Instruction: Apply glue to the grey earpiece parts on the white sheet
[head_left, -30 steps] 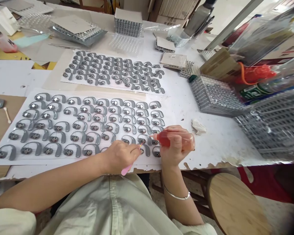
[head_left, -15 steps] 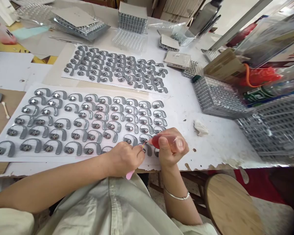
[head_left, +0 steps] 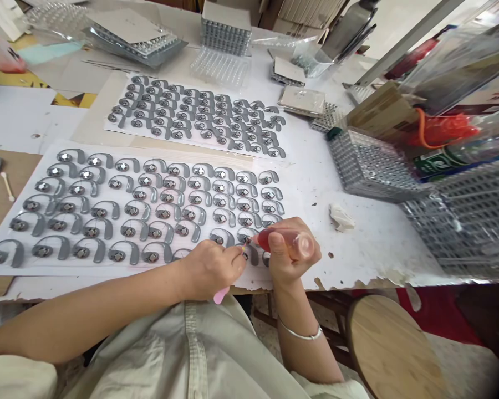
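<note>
My left hand [head_left: 211, 269] is closed around a thin tool with a pink handle [head_left: 220, 295]. The handle's end sticks out below the fist, and the fine tip reaches toward the grey hook-shaped pieces. My right hand [head_left: 291, 260] grips a squeeze bottle [head_left: 278, 240] of reddish liquid, tilted so its nozzle points left. Nozzle and tool tip come close together over one grey hook-shaped piece [head_left: 246, 235] with a shiny round part. Whether they touch it, I cannot tell. Many such pieces lie in rows on a white sheet [head_left: 216, 160]; my hands hide a few.
Behind lies a second sheet of grey hook-shaped pieces [head_left: 199, 113]. Stacked clear trays [head_left: 370, 166] stand on the right, near a crumpled tissue [head_left: 341, 216]. A cotton swab [head_left: 8, 187] rests at the left. Below the table edge is a wooden stool [head_left: 395, 349].
Both hands stay almost in place, with the tool and the bottle held as before. Only a very slight shift of the view shows.
</note>
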